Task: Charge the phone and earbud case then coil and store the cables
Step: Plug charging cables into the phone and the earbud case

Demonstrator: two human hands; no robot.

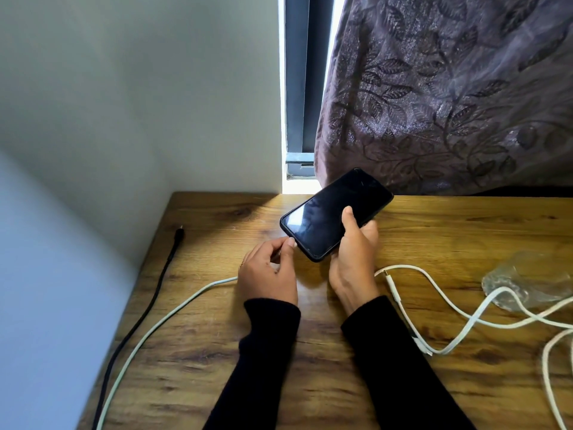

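A black phone [328, 212] with a dark screen is held tilted above the wooden table [217, 352]. My right hand [353, 259] grips its lower right side, thumb on the screen. My left hand [266, 271] pinches the plug end of a white cable [161, 324] right at the phone's bottom edge; the plug itself is hidden by my fingers. That cable runs left and down off the table's front edge. No earbud case is in view.
A black cable [148, 305] lies along the table's left edge, its plug free near the wall. More white cables [465, 321] loop at the right, beside a clear plastic bag [527, 280]. A patterned curtain [449, 88] hangs behind the table.
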